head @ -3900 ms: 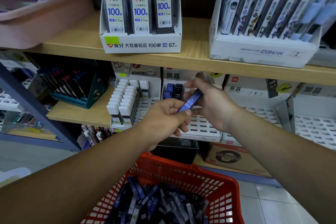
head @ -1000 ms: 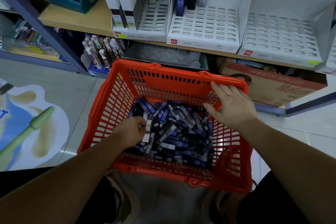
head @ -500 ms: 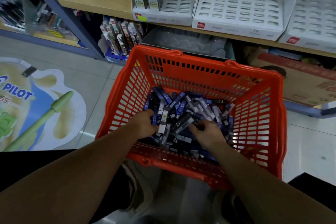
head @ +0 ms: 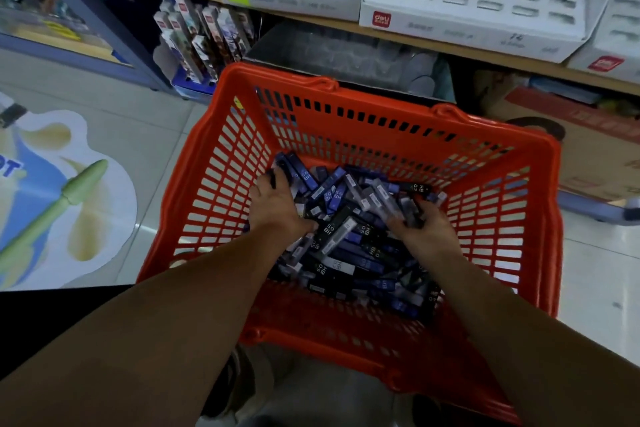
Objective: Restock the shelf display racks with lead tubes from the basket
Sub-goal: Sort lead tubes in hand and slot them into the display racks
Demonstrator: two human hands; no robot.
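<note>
An orange plastic basket (head: 377, 101) stands on the floor below me, its bottom covered with several blue, black and grey lead tubes (head: 346, 243). Both my hands are down inside it. My left hand (head: 277, 206) digs into the pile's left side, fingers curled round a dark tube at its far end. My right hand (head: 427, 227) is on the right side, fingers curled round a few grey tubes. Above the basket, on the wooden shelf, a white slotted display rack (head: 467, 22) shows bare slots. To its left, another rack (head: 294, 2) holds a few tubes.
A blue shelf post (head: 86, 10) slants down at the left. Hanging card packs (head: 204, 35) and a dark tray (head: 346, 55) sit under the shelf behind the basket. A cardboard box (head: 588, 156) lies at the right. A pen-shaped floor sticker (head: 52, 204) covers the tiles on the left.
My view has dropped from the racks to the basket. My right hand left the basket's rim and went into the tubes, then shifted right. My left hand pushed further forward in the pile.
</note>
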